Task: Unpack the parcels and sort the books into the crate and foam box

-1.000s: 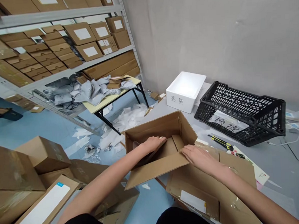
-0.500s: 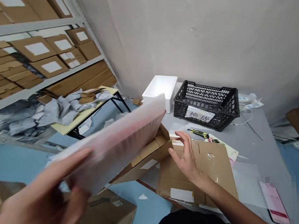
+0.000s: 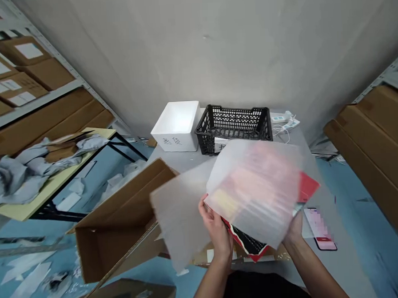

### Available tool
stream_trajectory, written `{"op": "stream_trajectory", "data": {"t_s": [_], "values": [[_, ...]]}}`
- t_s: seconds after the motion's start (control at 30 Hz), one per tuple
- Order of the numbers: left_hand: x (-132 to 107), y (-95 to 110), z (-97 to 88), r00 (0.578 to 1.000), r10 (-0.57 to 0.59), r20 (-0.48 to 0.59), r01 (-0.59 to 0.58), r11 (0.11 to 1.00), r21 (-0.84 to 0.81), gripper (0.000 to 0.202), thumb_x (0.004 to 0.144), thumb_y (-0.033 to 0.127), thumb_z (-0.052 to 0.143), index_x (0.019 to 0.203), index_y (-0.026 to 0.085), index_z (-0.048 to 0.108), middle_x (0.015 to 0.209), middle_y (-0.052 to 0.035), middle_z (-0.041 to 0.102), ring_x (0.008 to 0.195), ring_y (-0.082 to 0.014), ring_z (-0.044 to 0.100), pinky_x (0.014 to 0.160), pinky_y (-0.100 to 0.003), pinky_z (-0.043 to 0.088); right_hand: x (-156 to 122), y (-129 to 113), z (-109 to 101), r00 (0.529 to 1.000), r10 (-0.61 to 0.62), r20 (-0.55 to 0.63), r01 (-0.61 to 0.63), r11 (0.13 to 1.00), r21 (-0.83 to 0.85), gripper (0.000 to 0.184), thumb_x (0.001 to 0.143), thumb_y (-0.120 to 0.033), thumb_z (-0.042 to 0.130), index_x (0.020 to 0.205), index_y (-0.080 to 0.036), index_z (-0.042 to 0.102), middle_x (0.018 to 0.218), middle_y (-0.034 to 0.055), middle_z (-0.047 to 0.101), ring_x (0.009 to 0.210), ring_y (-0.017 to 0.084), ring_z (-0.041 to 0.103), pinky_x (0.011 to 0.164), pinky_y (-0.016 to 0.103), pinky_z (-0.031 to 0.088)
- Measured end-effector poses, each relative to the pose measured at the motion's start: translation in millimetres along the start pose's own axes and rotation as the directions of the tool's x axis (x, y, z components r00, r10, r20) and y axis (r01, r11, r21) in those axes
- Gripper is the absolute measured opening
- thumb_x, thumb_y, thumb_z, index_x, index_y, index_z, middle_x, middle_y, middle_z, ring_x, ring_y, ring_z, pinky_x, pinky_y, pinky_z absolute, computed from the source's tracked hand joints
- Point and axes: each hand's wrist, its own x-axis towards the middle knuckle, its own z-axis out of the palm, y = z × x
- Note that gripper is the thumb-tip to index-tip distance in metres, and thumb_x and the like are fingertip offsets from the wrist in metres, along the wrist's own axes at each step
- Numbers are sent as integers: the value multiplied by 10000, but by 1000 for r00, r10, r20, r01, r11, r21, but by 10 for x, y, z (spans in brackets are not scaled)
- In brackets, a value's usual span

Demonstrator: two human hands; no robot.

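**Frosted plastic bag [image 3: 236, 196] lifted above grey worktop [image 3: 173, 159]**

Lower edge gripped by the curled fingers [image 3: 209, 217] of the left hand [image 3: 217, 237]. Right hand [image 3: 293, 233] under the far side, its fingers hidden behind the plastic, their grip impossible to tell. Red-and-black printed packet [image 3: 247, 246] pressed against the bag, blurred by motion. Whole bundle over the worktop's near edge, just right of an open cardboard carton [image 3: 113, 229], well short of the black plastic crate [image 3: 233, 127] and white foam box [image 3: 176, 128] along the far edge. Smartphone [image 3: 319, 229] near the right edge, just beside the right hand.
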Motion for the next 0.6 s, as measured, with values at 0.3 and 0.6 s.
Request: {"op": "stream_trajectory", "data": {"t_s": [0.3, 0.6], "values": [[36, -1130, 260, 974, -226, -19, 227, 970, 86, 519, 890, 508, 325, 1317, 260, 164, 1289, -123, 513, 1110, -157, 590, 901, -294, 495, 508, 288, -37, 944, 290, -158, -249, 940, 235, 454, 589, -351, 764, 1000, -244, 605, 852, -43, 717, 759, 172, 674, 702, 294, 547], [716, -1091, 412, 982, -175, 68, 171, 984, 53, 687, 847, 677, 231, 1406, 281, 175, 1364, -103, 489, 1155, -164, 569, 895, -289, 513, 1032, 817, 310, 966, 234, -107, -199, 944, 263, 375, 656, -355, 685, 989, -238, 558, 858, -40, 701, 760, 157, 667, 692, 290, 546]]}}
